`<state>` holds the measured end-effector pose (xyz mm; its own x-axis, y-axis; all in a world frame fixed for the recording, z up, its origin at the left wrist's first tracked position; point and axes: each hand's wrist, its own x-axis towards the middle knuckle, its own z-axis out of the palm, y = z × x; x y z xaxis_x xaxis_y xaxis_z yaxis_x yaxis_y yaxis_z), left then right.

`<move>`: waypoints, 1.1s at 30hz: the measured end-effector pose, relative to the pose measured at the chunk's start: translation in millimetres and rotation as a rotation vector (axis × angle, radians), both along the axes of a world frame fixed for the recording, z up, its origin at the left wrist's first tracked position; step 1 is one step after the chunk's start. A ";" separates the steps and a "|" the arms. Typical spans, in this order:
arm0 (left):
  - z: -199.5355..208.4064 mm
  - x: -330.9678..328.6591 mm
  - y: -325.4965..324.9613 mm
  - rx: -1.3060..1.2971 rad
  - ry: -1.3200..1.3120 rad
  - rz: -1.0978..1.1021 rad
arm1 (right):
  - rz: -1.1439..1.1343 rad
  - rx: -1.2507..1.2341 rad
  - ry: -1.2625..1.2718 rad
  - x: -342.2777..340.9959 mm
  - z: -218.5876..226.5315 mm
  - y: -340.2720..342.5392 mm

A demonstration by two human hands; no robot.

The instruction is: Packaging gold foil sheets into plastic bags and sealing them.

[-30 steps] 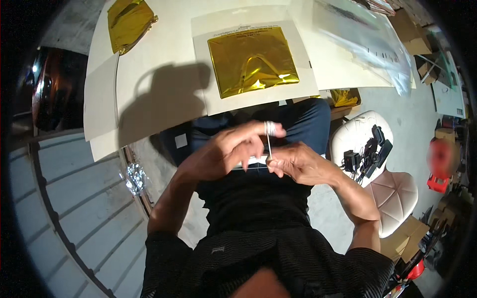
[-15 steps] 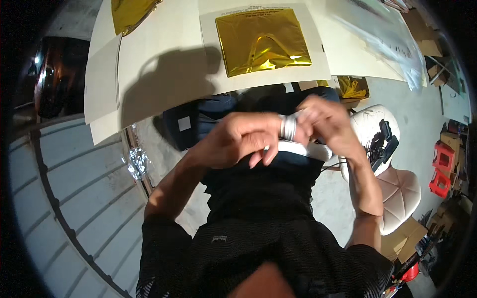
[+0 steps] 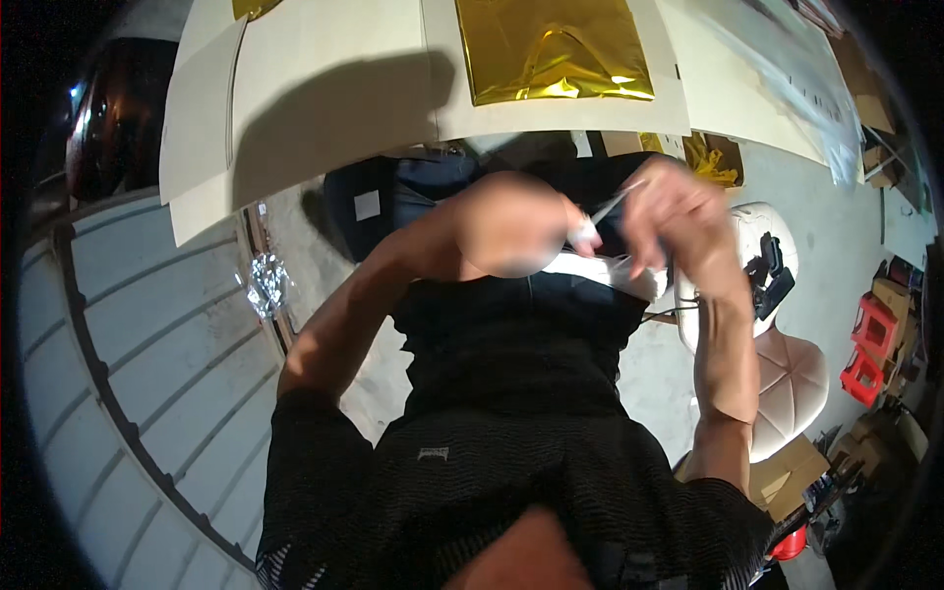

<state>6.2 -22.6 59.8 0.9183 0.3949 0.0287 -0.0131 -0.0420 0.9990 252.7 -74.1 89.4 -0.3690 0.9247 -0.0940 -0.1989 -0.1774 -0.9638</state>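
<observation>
Above my lap, my left hand (image 3: 511, 231) points to the right, its fingers mostly smeared. Narrow white tape (image 3: 584, 233) is wound around an outstretched finger of that hand. A thin white strip stretches up from the wrap to my right hand (image 3: 680, 211), whose fingers are curled and pinch its end. Between and below the hands lies a white band-like thing (image 3: 588, 267) across my lap; what it is I cannot make out.
Ahead is a pale table (image 3: 324, 108) with a flat gold foil package (image 3: 556, 54) on it. Clear plastic sheeting (image 3: 777, 64) covers the table's right part. At right stand a cushioned chair (image 3: 787, 388), a black device (image 3: 772, 275) and red stools (image 3: 867, 344). Crumpled silver foil (image 3: 266, 285) lies left.
My right hand has moved up and to the right, away from the left hand. A white strip now spans the gap from the wrapped finger. The table sits higher in view.
</observation>
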 end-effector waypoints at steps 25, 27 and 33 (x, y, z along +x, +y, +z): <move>-18.9 16.9 -14.9 -0.327 -0.053 0.227 | 0.062 -0.161 -0.412 -16.9 -24.9 -27.5; -19.4 22.5 -22.8 -0.375 -0.069 0.308 | -0.010 -0.150 -0.379 -24.3 -29.1 -32.7; -23.8 31.3 -35.1 0.141 0.098 0.390 | -0.121 -0.092 -0.568 -23.5 -25.1 -29.0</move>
